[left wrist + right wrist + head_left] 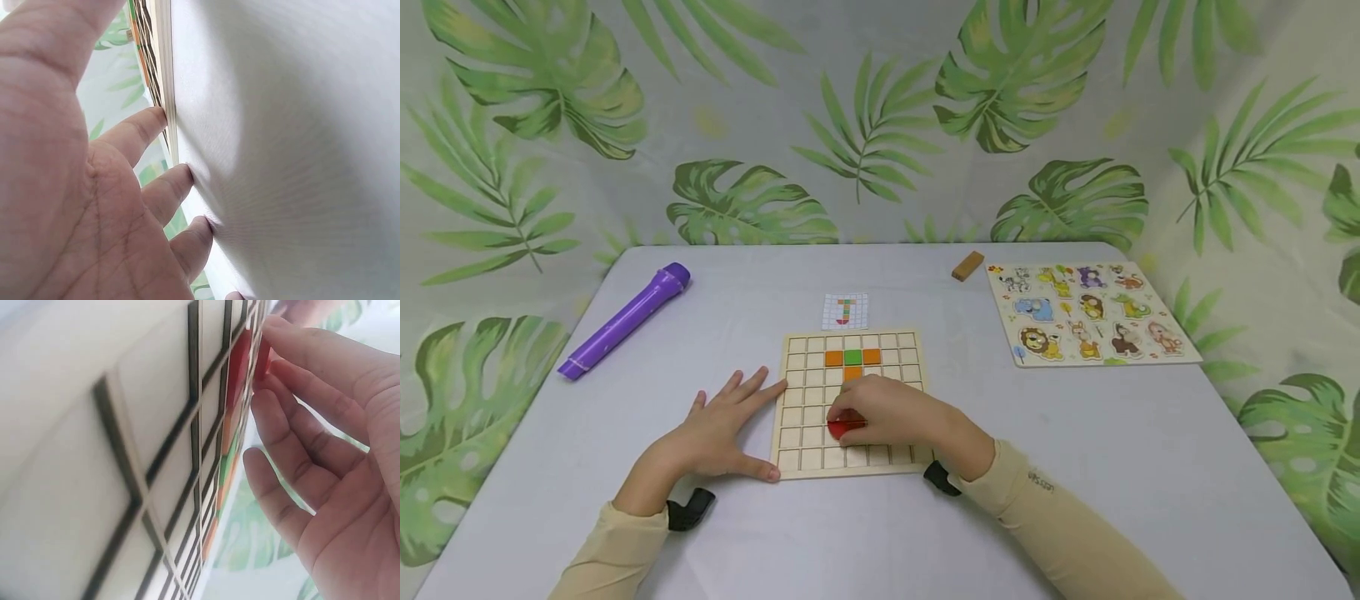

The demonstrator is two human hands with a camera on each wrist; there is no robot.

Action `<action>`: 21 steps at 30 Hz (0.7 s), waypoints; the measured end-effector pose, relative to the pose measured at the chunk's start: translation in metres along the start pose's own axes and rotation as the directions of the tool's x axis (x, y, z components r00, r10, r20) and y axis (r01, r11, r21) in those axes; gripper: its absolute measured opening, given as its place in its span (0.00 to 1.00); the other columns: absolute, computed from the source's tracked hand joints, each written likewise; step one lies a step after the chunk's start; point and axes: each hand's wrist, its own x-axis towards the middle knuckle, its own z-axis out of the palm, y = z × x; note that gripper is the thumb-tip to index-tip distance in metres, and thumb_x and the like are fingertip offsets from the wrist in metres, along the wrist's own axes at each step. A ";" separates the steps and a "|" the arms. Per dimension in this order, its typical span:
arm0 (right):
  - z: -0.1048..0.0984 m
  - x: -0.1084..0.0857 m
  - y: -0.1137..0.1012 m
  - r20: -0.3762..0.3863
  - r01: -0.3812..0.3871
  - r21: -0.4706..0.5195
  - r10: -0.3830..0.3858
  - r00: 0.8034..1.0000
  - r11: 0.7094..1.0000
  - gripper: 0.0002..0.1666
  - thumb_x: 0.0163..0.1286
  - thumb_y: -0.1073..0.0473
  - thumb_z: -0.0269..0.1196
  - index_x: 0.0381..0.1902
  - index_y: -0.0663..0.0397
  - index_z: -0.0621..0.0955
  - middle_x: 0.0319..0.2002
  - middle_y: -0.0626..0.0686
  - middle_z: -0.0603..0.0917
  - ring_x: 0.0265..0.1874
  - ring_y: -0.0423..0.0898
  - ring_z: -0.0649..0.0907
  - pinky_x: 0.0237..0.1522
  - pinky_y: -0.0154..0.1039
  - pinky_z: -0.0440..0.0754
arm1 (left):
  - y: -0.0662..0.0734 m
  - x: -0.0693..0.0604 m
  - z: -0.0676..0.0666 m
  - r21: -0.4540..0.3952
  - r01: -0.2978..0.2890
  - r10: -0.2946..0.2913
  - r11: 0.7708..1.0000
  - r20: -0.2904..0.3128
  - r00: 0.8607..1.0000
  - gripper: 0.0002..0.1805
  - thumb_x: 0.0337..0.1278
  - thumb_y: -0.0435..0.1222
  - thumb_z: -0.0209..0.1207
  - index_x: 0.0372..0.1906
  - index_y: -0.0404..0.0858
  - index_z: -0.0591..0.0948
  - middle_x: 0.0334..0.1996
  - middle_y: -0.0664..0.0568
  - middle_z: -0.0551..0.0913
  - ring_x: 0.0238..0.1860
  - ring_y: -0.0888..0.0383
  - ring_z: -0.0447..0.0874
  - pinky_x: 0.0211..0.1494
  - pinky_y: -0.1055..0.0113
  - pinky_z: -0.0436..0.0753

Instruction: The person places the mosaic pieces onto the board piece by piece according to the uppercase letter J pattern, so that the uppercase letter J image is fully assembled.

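A square wooden grid board [801, 460] lies flat on the table. Orange tiles [834, 358] and a green tile [853, 357] sit in its upper cells, with another orange one just below them. My right hand [891, 408] is over the middle of the board, pinching a small red piece [263, 361] between thumb and fingers. Close beside it, more red [237, 370] shows on the board; the fingers partly cover this spot. Fingers spread, my left hand [722, 429] touches the board's left edge with thumb and a fingertip. Behind the board lies a pattern card [831, 312] with a J-like coloured figure.
On the left side of the table lies a purple microphone-shaped tube [625, 323]. An animal puzzle board [1009, 321] is at the right, with a small brown wooden block [967, 266] near its back left corner. A leaf-patterned cloth [880, 108] hangs behind the table.
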 end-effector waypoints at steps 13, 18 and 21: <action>0.004 0.005 -0.004 0.023 -0.051 -0.022 0.051 0.998 0.998 0.16 0.72 0.53 0.75 0.54 0.50 0.91 0.46 0.46 0.89 0.40 0.37 0.80 0.46 0.27 0.82 | 0.001 0.001 -0.002 0.006 0.010 -0.010 1.000 0.008 1.000 0.70 0.36 0.68 0.80 0.87 0.54 0.59 0.89 0.42 0.47 0.87 0.27 0.39 0.74 0.11 0.39; 0.004 0.006 -0.007 0.027 -0.045 -0.031 0.045 0.999 0.999 0.15 0.72 0.53 0.75 0.53 0.50 0.91 0.44 0.46 0.89 0.39 0.38 0.80 0.46 0.28 0.82 | 0.002 0.001 -0.002 -0.001 0.015 -0.015 1.000 0.013 1.000 0.70 0.35 0.68 0.80 0.87 0.55 0.59 0.89 0.42 0.47 0.87 0.28 0.39 0.74 0.12 0.39; 0.005 0.006 -0.009 0.031 -0.040 -0.045 0.041 0.999 0.998 0.14 0.72 0.53 0.74 0.52 0.50 0.92 0.43 0.46 0.89 0.39 0.38 0.79 0.46 0.28 0.81 | 0.003 0.001 -0.001 -0.009 0.019 -0.019 1.000 0.016 1.000 0.70 0.35 0.67 0.81 0.87 0.55 0.59 0.89 0.42 0.47 0.87 0.27 0.39 0.74 0.12 0.38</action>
